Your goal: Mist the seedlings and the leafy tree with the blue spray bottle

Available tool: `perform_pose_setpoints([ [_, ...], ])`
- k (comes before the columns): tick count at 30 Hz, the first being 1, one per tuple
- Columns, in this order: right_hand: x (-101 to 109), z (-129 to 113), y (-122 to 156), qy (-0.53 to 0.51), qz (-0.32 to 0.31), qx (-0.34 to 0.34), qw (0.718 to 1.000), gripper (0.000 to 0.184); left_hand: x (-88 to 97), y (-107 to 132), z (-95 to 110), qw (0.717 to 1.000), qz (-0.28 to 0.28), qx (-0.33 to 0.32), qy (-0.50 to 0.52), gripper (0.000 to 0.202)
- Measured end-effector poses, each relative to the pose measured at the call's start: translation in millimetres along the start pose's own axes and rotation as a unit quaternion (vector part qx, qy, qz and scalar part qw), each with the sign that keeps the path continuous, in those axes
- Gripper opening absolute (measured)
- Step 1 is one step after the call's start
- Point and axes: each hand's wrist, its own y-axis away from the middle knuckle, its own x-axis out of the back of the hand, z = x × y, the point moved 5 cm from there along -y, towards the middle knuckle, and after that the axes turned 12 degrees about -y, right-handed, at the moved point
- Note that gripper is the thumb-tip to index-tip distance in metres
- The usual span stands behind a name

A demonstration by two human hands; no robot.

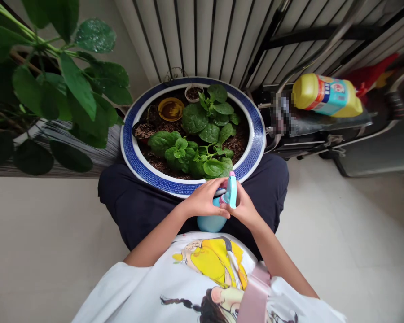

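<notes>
A light blue spray bottle (pixel 211 223) with a blue and pink trigger head is held upright over my lap. My left hand (pixel 204 198) is closed around the bottle's neck from the left. My right hand (pixel 244 207) is closed on the trigger head from the right. The nozzle points toward a round planter with a blue and white rim (pixel 129 150) just beyond my knees. Leafy green plants (pixel 202 139) grow in its dark soil.
A small yellow dish (pixel 170 109) and a small white pot (pixel 194 93) sit in the planter's soil. A large-leafed plant (pixel 54 85) stands at the left. A yellow bottle (pixel 326 95) lies on a black frame at the right. Pale floor tiles surround me.
</notes>
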Motion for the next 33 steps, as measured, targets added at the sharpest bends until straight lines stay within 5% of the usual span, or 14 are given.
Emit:
perform_pose_setpoints([
  [8, -20.5, 8.3, -10.5, -0.007, -0.028, -0.012, 1.0, 0.044, 12.7, 25.7, -12.1, 0.993, 0.101, 0.049, 0.034, 0.081],
  [15, -32.4, 11.0, -5.1, 0.018, -0.094, -0.014, 0.995, 0.067, 3.8, 45.6, -19.9, 0.992, 0.093, 0.089, -0.007, 0.131],
  [22, -50.1, 2.1, -10.9, 0.161, -0.031, 0.096, 0.982, 0.072, -27.4, 63.1, -19.9, 0.993, 0.087, 0.066, 0.05, 0.151],
  [28, -57.5, -11.4, -10.1, 0.143, 0.011, 0.102, 0.984, 0.034, -24.4, 75.9, -28.4, 0.975, 0.112, 0.031, 0.187, 0.14],
  [33, -53.4, -17.0, -6.4, 0.162, 0.034, 0.097, 0.981, 0.024, -13.4, 73.5, -24.0, 0.98, 0.147, 0.024, 0.131, 0.143],
])
